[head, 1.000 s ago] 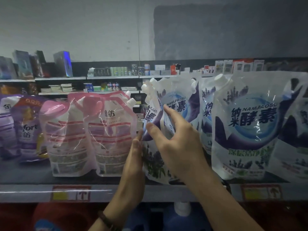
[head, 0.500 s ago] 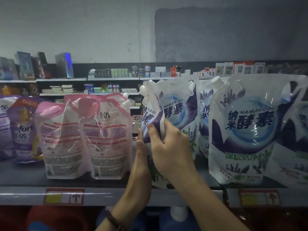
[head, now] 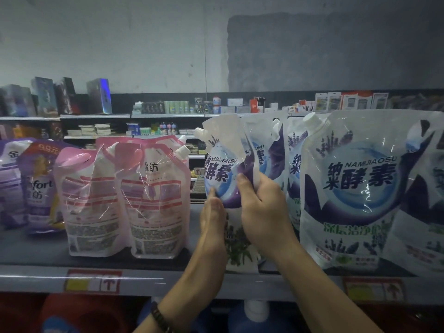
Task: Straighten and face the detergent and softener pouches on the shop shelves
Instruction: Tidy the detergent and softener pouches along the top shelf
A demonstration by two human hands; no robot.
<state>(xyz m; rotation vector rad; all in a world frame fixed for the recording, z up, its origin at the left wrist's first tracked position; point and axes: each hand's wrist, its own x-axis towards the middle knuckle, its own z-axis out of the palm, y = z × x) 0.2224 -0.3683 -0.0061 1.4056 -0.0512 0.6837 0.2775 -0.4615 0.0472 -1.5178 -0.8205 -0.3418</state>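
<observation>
A white and purple detergent pouch (head: 222,164) stands at the shelf's middle, its front turned partly towards me. My right hand (head: 264,210) grips its right edge. My left hand (head: 212,219) presses flat against its lower left side. Behind it stands a second pouch of the same kind (head: 264,145), and to the right a large one (head: 355,188) faces forward. Two pink softener pouches (head: 153,200) stand to the left with their backs towards me. Purple pouches (head: 36,186) stand at the far left.
The grey shelf edge (head: 168,282) carries red and yellow price tags. Blue bottles (head: 254,316) stand on the shelf below. Behind, another aisle's shelves (head: 168,115) hold boxes and small bottles. More pouches (head: 427,188) crowd the right end.
The gripped pouch has turned so its printed front faces me more. My right hand slid from its face onto its right edge, and my left hand rose along its left side.
</observation>
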